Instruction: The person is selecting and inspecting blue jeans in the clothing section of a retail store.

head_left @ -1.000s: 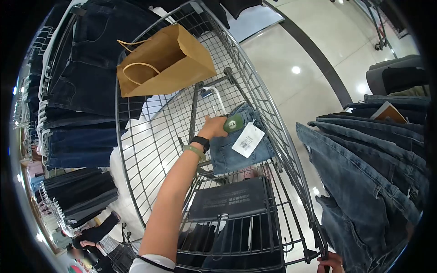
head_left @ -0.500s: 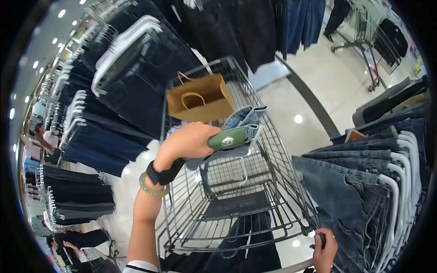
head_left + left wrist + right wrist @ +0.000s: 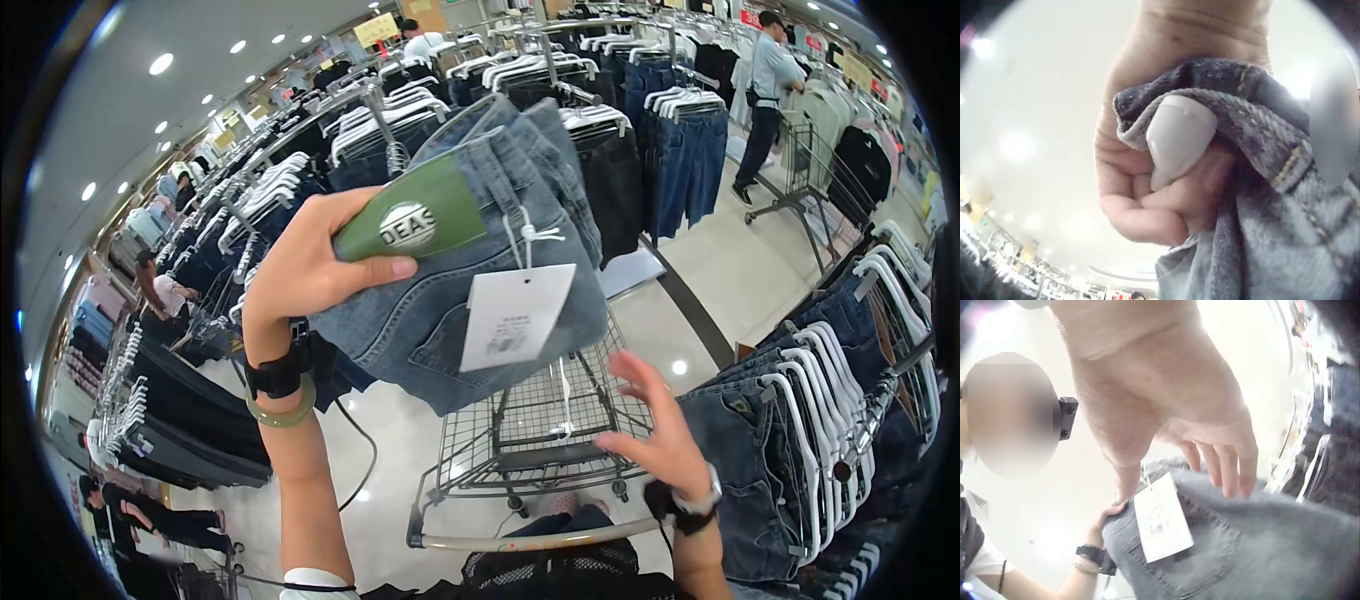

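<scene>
Folded blue jeans (image 3: 400,325) are held up in front of the camera, a green label (image 3: 410,215) round their waistband and a white tag (image 3: 517,317) hanging by a string. My left hand (image 3: 315,255) grips them at the label end, thumb on the denim. In the left wrist view that hand (image 3: 1141,187) has its fingers curled round the waistband (image 3: 1210,81) and a pale plastic piece (image 3: 1179,140). My right hand (image 3: 655,430), fingers spread, is right of the jeans and holds nothing. The right wrist view shows this hand (image 3: 1166,400) above the tag (image 3: 1163,519).
A shopping cart (image 3: 540,450) stands below the jeans, its handle (image 3: 570,538) near my body. Hanging jeans (image 3: 745,450) crowd the right side, dark trousers (image 3: 180,400) the left. A person (image 3: 765,100) stands by another cart (image 3: 800,170) at the back right.
The jeans have come up out of the cart towards the camera in my left hand. My right hand has let go of the cart and moved up and inward. The view has tilted up.
</scene>
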`<state>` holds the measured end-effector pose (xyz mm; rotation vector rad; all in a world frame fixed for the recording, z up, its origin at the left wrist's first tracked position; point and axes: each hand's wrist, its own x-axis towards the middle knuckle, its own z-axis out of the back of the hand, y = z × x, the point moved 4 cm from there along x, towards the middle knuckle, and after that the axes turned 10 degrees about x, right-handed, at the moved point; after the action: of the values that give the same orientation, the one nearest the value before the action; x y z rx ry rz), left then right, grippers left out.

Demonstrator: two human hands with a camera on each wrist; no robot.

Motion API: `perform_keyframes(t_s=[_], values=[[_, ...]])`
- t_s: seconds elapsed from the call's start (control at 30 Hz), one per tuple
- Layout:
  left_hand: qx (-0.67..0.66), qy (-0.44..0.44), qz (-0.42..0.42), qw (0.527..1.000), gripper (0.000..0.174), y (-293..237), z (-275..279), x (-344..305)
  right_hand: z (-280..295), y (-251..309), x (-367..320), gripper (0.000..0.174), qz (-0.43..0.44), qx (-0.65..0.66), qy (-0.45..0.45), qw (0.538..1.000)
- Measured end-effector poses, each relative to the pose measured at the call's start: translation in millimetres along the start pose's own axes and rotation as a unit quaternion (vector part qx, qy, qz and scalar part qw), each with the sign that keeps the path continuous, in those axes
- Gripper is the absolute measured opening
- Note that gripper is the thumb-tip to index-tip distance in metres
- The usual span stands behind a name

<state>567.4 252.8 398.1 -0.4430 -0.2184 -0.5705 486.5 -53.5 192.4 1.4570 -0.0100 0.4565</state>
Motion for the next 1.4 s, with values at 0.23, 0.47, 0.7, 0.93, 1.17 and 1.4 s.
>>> perform_keyframes(t_s=[0.23,0.47,0.7,0.93,1.17,1.4], values=[[0.072,0.034,-0.004,0.997,0.038,-45.8,31.2,-19.2,-82.2,34.3,54.8,0.051,0.049,0.244,0.038,0.968],[0.088,0.003,-0.015,0.996,0.036,-26.2,43.6,-46.2,-86.7,60.7,31.2,0.028,0.039,0.266,0.048,0.962],[0.139,-0.024,-0.037,0.989,0.038,-28.3,50.8,-41.7,-76.3,78.7,25.4,0.026,0.050,0.265,0.022,0.963],[0.153,-0.020,-0.009,0.988,0.047,-40.0,54.8,-33.6,-64.4,82.6,19.2,0.024,0.065,0.260,0.002,0.963],[0.184,-0.035,0.009,0.982,0.051,-44.3,53.1,-27.8,-55.6,78.6,16.5,0.022,0.075,0.200,-0.009,0.977],[0.168,-0.051,0.000,0.984,0.048,-49.1,52.4,-26.1,-56.7,89.0,14.0,0.022,0.047,0.265,-0.019,0.963]])
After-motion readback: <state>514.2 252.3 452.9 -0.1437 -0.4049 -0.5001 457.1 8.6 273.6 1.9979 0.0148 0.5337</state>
